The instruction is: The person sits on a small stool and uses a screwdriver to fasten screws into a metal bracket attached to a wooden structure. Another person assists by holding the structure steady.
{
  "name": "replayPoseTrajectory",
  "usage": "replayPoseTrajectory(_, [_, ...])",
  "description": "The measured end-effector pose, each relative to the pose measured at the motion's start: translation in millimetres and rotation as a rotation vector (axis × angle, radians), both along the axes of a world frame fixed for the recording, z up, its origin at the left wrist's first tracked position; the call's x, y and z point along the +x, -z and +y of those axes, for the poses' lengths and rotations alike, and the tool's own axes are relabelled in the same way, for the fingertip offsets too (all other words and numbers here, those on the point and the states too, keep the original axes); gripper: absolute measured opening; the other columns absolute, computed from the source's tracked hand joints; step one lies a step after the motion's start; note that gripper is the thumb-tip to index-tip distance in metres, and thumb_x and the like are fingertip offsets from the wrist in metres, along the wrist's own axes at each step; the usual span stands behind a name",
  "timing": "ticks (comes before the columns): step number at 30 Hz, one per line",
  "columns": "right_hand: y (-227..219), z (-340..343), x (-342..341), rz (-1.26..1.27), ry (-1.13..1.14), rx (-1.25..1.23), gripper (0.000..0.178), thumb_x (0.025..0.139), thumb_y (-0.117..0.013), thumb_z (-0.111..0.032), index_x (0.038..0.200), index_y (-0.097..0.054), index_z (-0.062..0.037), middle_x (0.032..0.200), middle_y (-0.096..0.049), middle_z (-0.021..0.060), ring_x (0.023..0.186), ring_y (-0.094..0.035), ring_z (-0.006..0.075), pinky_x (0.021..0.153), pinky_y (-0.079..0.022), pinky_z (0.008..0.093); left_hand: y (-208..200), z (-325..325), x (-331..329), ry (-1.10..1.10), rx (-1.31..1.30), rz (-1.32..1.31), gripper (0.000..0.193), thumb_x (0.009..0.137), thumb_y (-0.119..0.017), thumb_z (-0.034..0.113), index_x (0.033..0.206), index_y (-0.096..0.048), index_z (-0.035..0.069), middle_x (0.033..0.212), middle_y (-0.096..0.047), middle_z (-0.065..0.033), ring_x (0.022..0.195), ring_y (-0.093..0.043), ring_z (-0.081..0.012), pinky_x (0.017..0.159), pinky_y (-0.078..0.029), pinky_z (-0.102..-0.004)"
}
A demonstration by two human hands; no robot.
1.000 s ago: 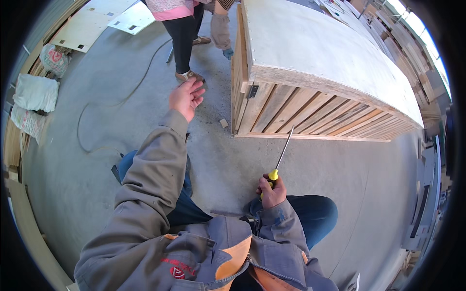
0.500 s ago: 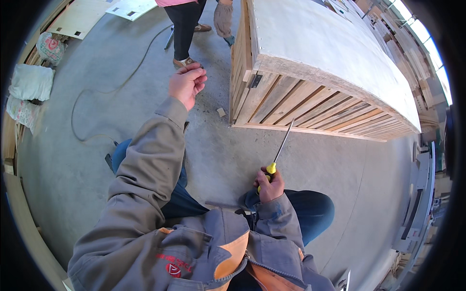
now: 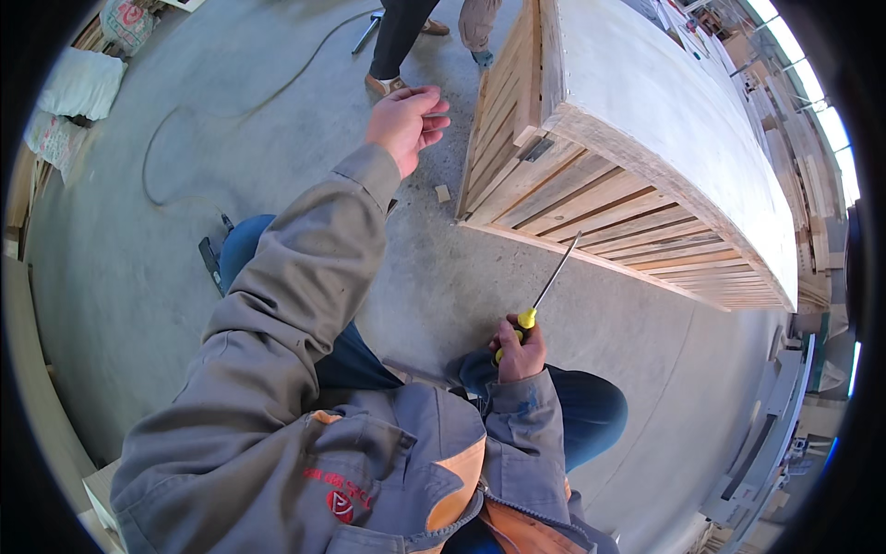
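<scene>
A screwdriver (image 3: 527,319) with a yellow and dark handle is held above the floor (image 3: 101,277), its shank slanting up and away toward the lower edge of a slatted wooden crate (image 3: 591,198); whether the tip touches the wood cannot be told. The right hand (image 3: 522,353) is closed around the handle, thumb along it. The left hand (image 3: 404,131) is raised left of the crate's near corner, fingers slightly apart and loosely bent; whether it pinches anything small cannot be told. A dark metal fitting (image 3: 536,150) sits by that corner's upper end, and a pale scrap (image 3: 442,193) lies on the floor near its foot. Beyond the left hand stands another person in dark trousers (image 3: 403,37), a gloved hand (image 3: 483,58) beside the crate's far left edge. A thin hose (image 3: 268,106) curves across the floor toward white bags (image 3: 81,83).
</scene>
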State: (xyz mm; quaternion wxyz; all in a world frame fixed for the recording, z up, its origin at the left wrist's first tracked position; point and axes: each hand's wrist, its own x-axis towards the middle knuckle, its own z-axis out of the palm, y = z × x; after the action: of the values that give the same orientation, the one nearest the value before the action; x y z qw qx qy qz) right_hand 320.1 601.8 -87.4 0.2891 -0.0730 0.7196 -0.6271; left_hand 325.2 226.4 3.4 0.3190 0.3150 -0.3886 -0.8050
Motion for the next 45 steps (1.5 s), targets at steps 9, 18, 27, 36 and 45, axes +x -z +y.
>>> replayPoseTrajectory(9, [-2, -1, -1, -0.019, 0.006, 0.023, 0.028, 0.093, -0.068, -0.014, 0.112, -0.056, 0.0012, 0.081, -0.061, 0.0051, 0.065, -0.059, 0.0126, 0.059, -0.049, 0.0275, 0, 1, 4, 0.006, -0.002, -0.010, 0.020, 0.095, -0.067, 0.024, 0.111, -0.067, 0.012, 0.101, -0.067, -0.0010, 0.083, -0.064, -0.0150, 0.067, -0.048, -0.0293])
replayPoseTrajectory(18, [1, -3, -1, -0.033, 0.016, 0.011, 0.026, 0.093, -0.067, -0.013, 0.112, -0.056, 0.0008, 0.082, -0.060, 0.0055, 0.064, -0.058, 0.0126, 0.059, -0.050, 0.0274, 0, 0, 4, 0.010, -0.023, -0.014, 0.019, 0.095, -0.066, 0.023, 0.109, -0.067, 0.010, 0.099, -0.068, -0.0026, 0.083, -0.064, -0.0153, 0.068, -0.048, -0.0304])
replayPoseTrajectory(27, [2, -3, -3, -0.015, 0.007, 0.025, 0.028, 0.093, -0.068, -0.012, 0.113, -0.056, 0.0016, 0.081, -0.060, 0.0049, 0.064, -0.058, 0.0116, 0.060, -0.051, 0.0268, 3, 0, 4, 0.016, -0.018, -0.030, 0.020, 0.096, -0.064, 0.024, 0.111, -0.067, 0.010, 0.102, -0.069, -0.0028, 0.085, -0.065, -0.0142, 0.069, -0.048, -0.0289])
replayPoseTrajectory(36, [4, -4, -5, -0.037, 0.013, 0.040, 0.028, 0.091, -0.070, -0.014, 0.111, -0.058, 0.0019, 0.081, -0.060, 0.0043, 0.064, -0.058, 0.0105, 0.059, -0.050, 0.0259, 10, -3, 2, 0.028, -0.013, -0.034, 0.022, 0.095, -0.065, 0.025, 0.112, -0.068, 0.010, 0.103, -0.070, -0.0027, 0.086, -0.065, -0.0143, 0.068, -0.048, -0.0282])
replayPoseTrajectory(45, [3, -7, -6, -0.038, 0.043, 0.084, 0.026, 0.091, -0.068, -0.011, 0.111, -0.058, 0.0026, 0.080, -0.060, 0.0052, 0.062, -0.058, 0.0123, 0.058, -0.050, 0.0269, 11, -1, -1, 0.040, 0.006, -0.069, 0.022, 0.094, -0.067, 0.025, 0.110, -0.068, 0.010, 0.103, -0.069, -0.0032, 0.088, -0.064, -0.0151, 0.070, -0.047, -0.0288])
